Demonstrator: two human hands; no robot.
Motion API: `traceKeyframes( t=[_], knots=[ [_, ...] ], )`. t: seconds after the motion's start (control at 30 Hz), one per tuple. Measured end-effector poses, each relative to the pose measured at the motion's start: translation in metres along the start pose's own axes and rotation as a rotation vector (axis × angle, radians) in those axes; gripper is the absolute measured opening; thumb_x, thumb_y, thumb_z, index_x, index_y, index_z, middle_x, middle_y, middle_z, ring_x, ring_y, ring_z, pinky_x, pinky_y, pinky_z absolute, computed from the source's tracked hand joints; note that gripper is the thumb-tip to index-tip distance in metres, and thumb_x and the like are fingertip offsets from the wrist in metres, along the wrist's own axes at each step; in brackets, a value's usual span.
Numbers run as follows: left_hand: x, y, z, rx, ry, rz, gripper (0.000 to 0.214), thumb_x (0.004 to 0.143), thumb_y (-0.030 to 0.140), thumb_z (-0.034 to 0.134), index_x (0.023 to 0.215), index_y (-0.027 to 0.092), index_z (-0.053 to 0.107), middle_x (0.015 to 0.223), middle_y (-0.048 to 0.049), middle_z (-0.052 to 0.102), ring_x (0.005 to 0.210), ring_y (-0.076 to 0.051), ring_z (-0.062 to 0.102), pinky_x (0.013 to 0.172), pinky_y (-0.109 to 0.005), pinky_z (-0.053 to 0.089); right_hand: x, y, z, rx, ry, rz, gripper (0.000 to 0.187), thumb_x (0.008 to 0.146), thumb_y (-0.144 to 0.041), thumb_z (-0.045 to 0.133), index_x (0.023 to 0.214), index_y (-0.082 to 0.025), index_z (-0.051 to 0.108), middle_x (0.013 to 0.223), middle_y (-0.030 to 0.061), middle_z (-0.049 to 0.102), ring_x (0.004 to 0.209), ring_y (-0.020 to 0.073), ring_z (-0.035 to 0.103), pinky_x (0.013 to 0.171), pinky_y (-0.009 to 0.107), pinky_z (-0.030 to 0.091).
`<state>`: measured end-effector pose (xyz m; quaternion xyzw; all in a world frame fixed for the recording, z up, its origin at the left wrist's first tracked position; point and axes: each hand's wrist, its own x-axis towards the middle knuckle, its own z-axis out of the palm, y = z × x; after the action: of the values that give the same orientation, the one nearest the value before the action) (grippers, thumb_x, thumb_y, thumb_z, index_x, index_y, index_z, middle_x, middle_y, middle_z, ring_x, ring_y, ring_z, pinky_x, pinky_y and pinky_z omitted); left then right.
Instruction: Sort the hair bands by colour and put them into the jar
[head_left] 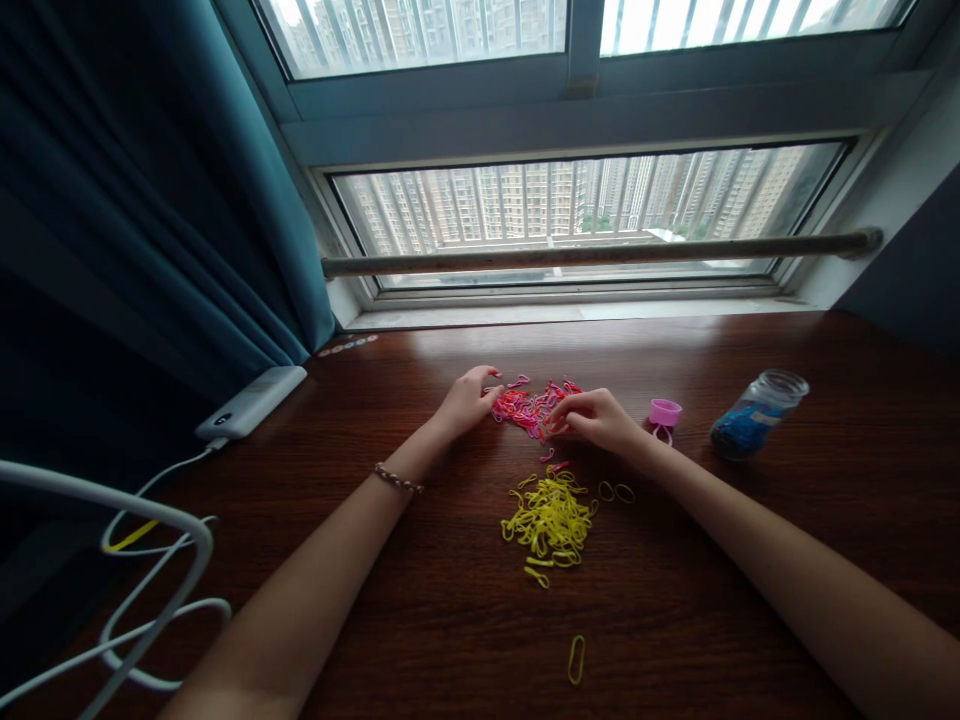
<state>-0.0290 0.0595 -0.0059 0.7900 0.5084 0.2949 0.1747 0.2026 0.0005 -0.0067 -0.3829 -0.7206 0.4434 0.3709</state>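
A loose pile of pink and red rubber bands point(525, 408) lies on the dark wooden table. At its left edge rests my left hand point(466, 398), thumb and fingers apart, with nothing visible in it. On the right side of the same pile, my right hand point(594, 420) has its fingers bent down and drawn together among the bands. Whatever they pinch is too small to make out. Closer to me is a heap of yellow rubber bands point(551, 518), with one stray yellow band point(576, 660) nearer still.
Right of my right hand stand a small pink plastic cup-like piece point(664, 412) and a tilted glass jar point(759, 415) with blue contents. A white power bank-like box point(251, 402) with a cable lies at left by the blue curtain point(247, 200). A metal bar point(600, 257) crosses the window.
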Motion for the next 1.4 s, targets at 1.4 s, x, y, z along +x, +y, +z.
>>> traceKeyframes(
  t=[1.4],
  knots=[
    [-0.001,0.003,0.002,-0.037,-0.224,0.079,0.033,0.076,0.033,0.053,0.102,0.017,0.063,0.099,-0.0067,0.065,0.086,-0.019,0.058,0.078,-0.028,0.045,0.000,-0.009,-0.006,-0.183,-0.563,-0.155,0.020,0.076,-0.027,0.058,0.087,-0.014,0.069,0.075,0.0021,0.056,0.067,0.0105,0.049,0.058,0.021,0.039]
  ],
)
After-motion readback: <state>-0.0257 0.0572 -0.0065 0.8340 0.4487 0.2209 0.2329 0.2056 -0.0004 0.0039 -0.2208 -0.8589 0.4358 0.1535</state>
